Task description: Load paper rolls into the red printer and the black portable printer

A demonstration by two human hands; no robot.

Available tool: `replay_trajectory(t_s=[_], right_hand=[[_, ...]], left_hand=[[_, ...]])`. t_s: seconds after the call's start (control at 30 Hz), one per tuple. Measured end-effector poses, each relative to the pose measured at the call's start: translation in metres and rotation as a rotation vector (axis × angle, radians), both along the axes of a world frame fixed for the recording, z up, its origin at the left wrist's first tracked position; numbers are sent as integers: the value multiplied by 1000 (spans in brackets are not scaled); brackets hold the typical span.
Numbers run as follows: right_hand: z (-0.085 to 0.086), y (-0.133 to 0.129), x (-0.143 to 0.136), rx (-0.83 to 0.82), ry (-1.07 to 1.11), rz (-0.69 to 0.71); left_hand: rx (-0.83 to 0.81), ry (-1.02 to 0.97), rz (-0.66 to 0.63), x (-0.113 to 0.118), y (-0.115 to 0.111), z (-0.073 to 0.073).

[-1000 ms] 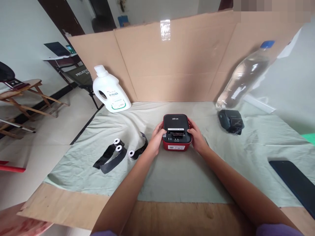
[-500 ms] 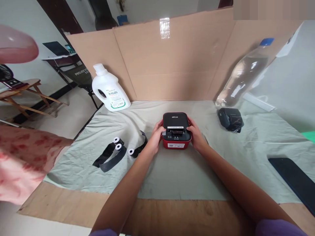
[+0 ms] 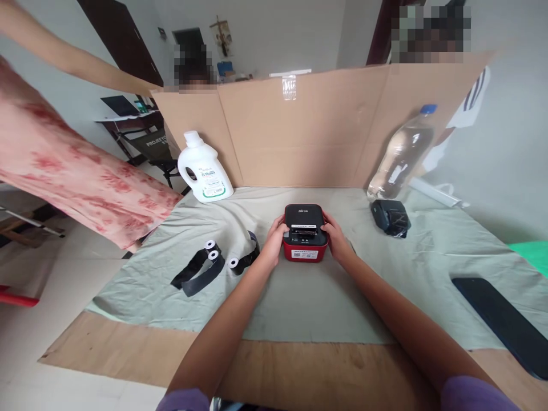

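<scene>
A small label printer (image 3: 305, 251), red below with a black lid, sits on the cloth in front of me. My left hand (image 3: 275, 242) is closed around its left side, the thumb resting near the front slot. On the opposite side, my right hand (image 3: 336, 238) grips it, thumb on the lid's edge. Both hands' other fingers are partly hidden behind the printer. Left of my left hand lie black strips (image 3: 203, 277) with white-centred rolls at their ends. Another such strip (image 3: 246, 261) is nearer my left wrist.
A white detergent bottle (image 3: 208, 174) and a clear bottle with a blue cap (image 3: 402, 154) lean against a cardboard panel (image 3: 295, 137). At right are a wrapped black object (image 3: 390, 218) and a dark phone-like slab (image 3: 500, 322). People stand behind and beside the panel.
Both hands keep hold of the printer, which looks unmoved on the cloth. My view has shifted upward. A person in pink floral clothing now reaches an arm to the cardboard; other people appear behind it.
</scene>
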State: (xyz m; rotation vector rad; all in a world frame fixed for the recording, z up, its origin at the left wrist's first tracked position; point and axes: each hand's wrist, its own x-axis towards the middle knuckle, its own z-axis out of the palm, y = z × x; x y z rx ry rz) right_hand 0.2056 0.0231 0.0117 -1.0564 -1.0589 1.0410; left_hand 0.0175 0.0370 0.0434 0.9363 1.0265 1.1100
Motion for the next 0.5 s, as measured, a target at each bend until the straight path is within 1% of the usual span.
replay_trajectory(t_s=[0.1, 0.2, 0.33, 0.5], right_hand=[[-2, -1, 0, -13, 35, 14], [-6, -2, 1, -32, 58, 8], [-11, -7, 3, -109, 43, -38], [-9, -17, 6, -188, 58, -75]], left_hand=[[-29, 12, -11, 1, -4, 4], [-28, 5, 15, 5, -9, 8], [-23, -43, 50, 9, -15, 10], [-2, -95, -24, 2, -16, 7]])
